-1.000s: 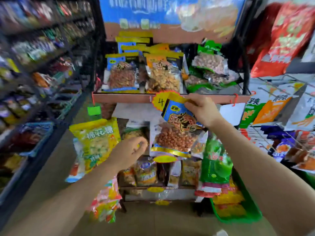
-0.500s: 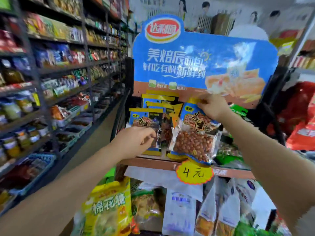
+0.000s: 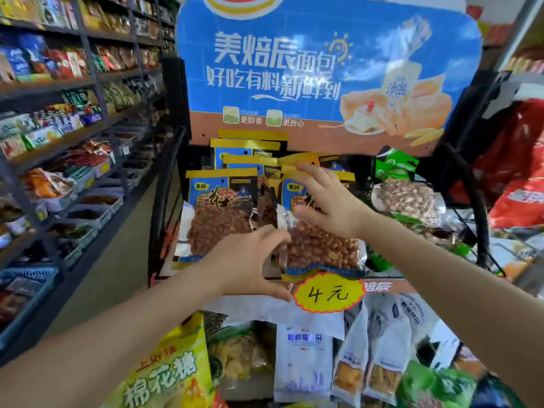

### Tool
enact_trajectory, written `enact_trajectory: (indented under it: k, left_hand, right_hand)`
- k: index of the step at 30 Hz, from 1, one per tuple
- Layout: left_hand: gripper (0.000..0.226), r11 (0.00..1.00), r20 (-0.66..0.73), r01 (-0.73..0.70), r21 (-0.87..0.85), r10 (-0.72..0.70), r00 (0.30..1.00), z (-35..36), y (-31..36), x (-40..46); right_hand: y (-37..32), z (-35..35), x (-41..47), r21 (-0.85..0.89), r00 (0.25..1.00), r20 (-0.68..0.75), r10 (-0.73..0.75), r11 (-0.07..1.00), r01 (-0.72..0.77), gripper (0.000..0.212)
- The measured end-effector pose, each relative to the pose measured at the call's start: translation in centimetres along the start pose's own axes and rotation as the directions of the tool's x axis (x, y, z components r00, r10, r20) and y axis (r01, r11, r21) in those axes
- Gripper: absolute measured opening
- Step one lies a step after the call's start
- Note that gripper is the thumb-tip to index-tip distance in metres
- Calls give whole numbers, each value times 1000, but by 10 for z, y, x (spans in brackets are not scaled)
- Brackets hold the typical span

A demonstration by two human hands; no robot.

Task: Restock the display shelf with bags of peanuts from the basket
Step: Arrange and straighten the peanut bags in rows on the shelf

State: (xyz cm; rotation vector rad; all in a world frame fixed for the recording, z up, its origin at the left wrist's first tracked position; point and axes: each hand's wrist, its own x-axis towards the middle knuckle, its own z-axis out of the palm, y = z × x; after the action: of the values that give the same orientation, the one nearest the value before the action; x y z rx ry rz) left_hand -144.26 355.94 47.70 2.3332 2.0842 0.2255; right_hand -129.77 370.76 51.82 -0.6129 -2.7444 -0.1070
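Peanut bag (image 3: 321, 248) stands upright under right-hand fingers (image 3: 312, 175), shelved.

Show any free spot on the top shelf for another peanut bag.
Only a narrow dark gap between the right peanut bag and green bags. Elsewhere crowded: left stack overlaps several deep, left hand and right hand in front.

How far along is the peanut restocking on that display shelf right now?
Done: several blue-and-yellow peanut bags already stand in rows on the display shelf, including the front-left bag. In hand: the right hand lies with spread fingers on the front-right bag, while the left hand touches its lower left edge, settling it in place. Left: the basket is out of view, so the remaining bags cannot be counted.
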Motion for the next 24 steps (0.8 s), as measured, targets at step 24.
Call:
enact_trajectory:
  k: [24]
  left_hand:
    - [36,961,-211,-52,271,112,971,-12,-89,-20]
  right_hand:
    - [-15,10,25,-119,966,61,250,963,-242,64]
